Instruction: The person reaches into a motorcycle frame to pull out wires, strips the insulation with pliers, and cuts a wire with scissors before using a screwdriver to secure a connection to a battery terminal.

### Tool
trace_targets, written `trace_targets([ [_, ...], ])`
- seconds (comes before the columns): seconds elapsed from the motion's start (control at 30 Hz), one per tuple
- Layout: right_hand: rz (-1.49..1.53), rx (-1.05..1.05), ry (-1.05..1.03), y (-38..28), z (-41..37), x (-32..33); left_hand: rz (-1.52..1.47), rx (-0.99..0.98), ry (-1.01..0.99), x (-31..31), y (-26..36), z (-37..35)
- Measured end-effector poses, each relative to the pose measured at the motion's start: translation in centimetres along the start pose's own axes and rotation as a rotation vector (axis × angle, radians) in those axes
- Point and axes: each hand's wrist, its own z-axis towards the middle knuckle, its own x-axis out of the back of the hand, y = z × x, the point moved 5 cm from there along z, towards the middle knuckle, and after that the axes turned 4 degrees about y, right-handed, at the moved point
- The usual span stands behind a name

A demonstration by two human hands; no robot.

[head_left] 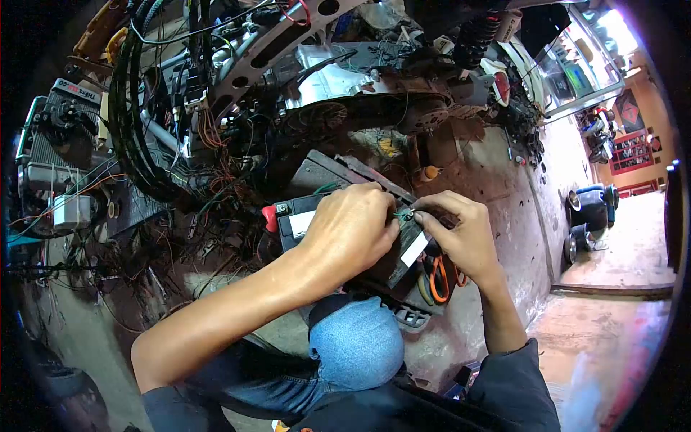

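Note:
A dark battery (288, 209) with a white label and a red terminal cover (270, 217) sits under my hands. My left hand (354, 227) is over its middle, fingers curled and closed; what they grip is hidden. Across from it, my right hand (462, 229) pinches thumb and finger at a thin green wire (400, 213), beside a small metal piece on the battery's right end. A white label (414, 249) shows just below the fingertips. Orange-handled scissors or pliers (438, 279) lie below my right hand.
Partly stripped motorcycle parts stand ahead, with an engine cover (331, 83), a spring shock absorber (479, 39) and tangled wires (216, 187). A radiator (68, 108) is at left. Loose wires litter the floor. A glass case (579, 75) and a doorway are at right.

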Motion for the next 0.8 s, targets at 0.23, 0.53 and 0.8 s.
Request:
trace_targets([
  [0.23,-0.001,0.011,-0.002,-0.12,0.09,-0.04,-0.026,-0.011,-0.005,0.27,0.00,0.07],
  [0.53,0.019,-0.003,0.017,0.14,0.04,-0.26,-0.008,-0.037,0.024,0.21,0.10,0.07],
  [0.8,0.024,0.008,0.031,0.06,-0.06,-0.34,0.019,-0.054,0.049,-0.10,0.10,-0.07],
])
